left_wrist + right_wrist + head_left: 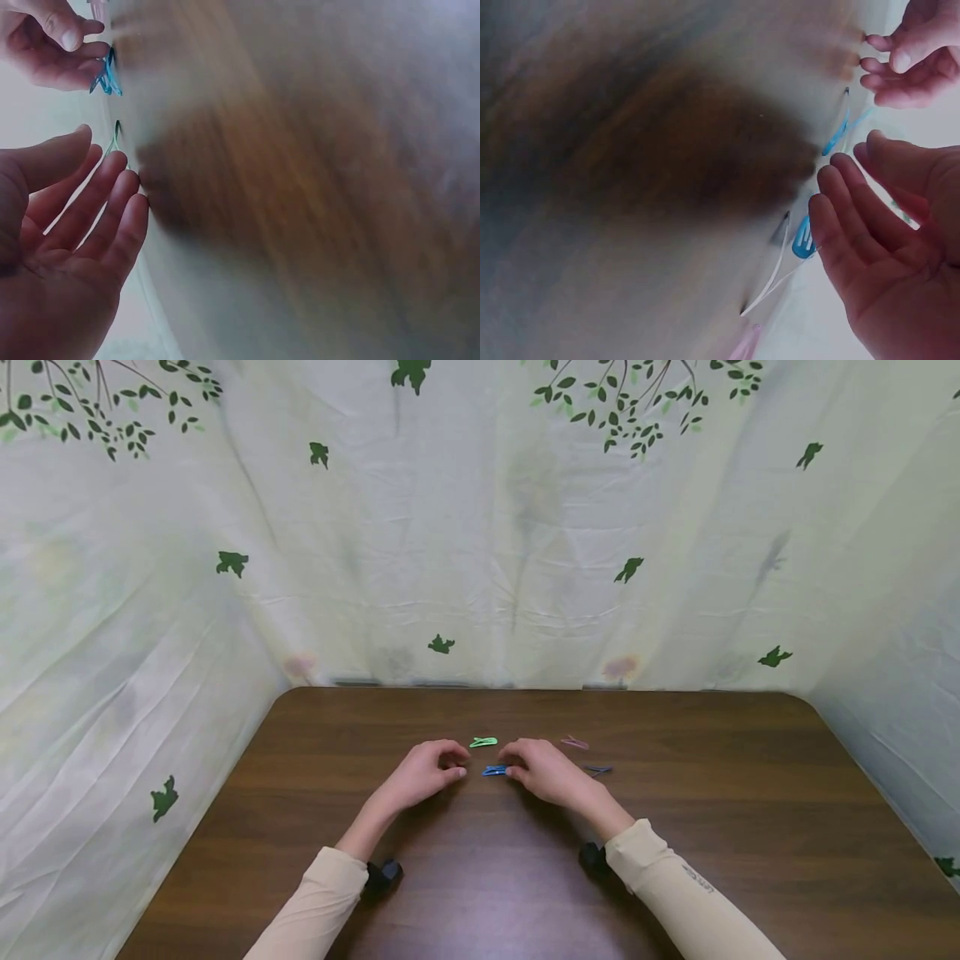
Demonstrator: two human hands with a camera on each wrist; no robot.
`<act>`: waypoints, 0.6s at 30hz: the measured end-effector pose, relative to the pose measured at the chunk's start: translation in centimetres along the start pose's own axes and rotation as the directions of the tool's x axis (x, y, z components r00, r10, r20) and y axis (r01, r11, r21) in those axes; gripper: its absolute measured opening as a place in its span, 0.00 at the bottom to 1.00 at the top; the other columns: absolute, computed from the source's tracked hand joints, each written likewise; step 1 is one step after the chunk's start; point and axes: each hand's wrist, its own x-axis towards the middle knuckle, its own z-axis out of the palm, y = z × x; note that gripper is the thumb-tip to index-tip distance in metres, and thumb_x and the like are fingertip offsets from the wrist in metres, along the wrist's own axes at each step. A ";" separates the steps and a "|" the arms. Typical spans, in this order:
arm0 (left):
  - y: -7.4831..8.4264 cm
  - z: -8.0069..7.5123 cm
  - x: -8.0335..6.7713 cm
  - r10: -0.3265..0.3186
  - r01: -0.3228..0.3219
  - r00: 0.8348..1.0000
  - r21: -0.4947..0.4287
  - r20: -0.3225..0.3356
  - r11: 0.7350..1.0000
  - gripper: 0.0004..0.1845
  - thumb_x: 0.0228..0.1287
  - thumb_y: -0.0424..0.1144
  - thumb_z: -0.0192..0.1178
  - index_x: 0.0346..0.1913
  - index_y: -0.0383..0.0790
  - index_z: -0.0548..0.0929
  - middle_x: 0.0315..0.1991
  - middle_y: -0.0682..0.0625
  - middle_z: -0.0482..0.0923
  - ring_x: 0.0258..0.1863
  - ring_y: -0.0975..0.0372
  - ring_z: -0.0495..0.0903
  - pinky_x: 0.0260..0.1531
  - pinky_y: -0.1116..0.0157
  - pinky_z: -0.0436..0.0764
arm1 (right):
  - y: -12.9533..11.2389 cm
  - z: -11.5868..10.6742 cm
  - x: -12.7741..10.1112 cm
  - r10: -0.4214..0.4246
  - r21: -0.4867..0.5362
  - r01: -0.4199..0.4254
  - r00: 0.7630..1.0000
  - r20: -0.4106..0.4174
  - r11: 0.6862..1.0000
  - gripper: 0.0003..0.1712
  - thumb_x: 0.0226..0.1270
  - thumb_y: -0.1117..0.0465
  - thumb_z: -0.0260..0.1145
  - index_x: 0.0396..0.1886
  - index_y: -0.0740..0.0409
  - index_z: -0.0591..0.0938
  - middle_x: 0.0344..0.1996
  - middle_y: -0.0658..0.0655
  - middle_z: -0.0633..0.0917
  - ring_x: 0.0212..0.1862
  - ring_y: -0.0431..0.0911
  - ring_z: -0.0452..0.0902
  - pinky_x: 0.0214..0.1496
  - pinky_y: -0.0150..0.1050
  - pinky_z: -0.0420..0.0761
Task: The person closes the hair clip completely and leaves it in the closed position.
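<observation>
Makeshift booth (leaf-print sheets point(480, 543) around)

Four hair clips lie on the one bench point(315, 827): one green clip point(483, 742), one blue clip point(493, 770), one pink clip point(574, 742) and one dark clip point(597, 769). The green one sits at about 11 o'clock from the blue one; the pink one is at about 11 o'clock from the dark one.

Two hands show, one left hand point(423, 772) and one right hand point(545, 770), each in one beige sleeve, two sleeves in all.

Two small black devices, one under each wrist, rest near the bench's 6 o'clock edge.

One cloth backdrop printed with green leaves surrounds the bench.
</observation>
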 end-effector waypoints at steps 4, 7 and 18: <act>-0.4 0.0 0.3 0.006 -0.005 1.000 -0.023 0.030 1.000 0.09 0.62 0.31 0.66 0.45 0.37 0.85 0.37 0.53 0.83 0.36 0.63 0.79 0.39 0.64 0.78 | 0.3 0.1 0.1 0.019 0.031 -0.019 1.000 0.017 0.999 0.09 0.66 0.69 0.67 0.45 0.60 0.84 0.36 0.51 0.83 0.38 0.42 0.78 0.44 0.40 0.78; -0.6 0.0 0.5 0.002 0.000 0.999 -0.040 0.055 0.999 0.09 0.61 0.32 0.67 0.44 0.38 0.86 0.36 0.54 0.82 0.36 0.63 0.79 0.39 0.64 0.77 | 0.4 0.1 0.3 0.035 0.055 -0.036 0.999 0.025 0.998 0.09 0.65 0.69 0.67 0.45 0.60 0.85 0.35 0.52 0.83 0.38 0.42 0.78 0.43 0.40 0.78; -1.4 -0.1 1.0 0.022 -0.011 0.993 -0.091 0.116 0.996 0.10 0.58 0.30 0.69 0.43 0.39 0.86 0.35 0.53 0.82 0.35 0.63 0.78 0.37 0.66 0.77 | 1.0 0.5 0.6 0.025 0.047 -0.026 0.999 0.020 0.999 0.11 0.63 0.71 0.67 0.44 0.59 0.86 0.35 0.51 0.82 0.37 0.41 0.78 0.43 0.39 0.78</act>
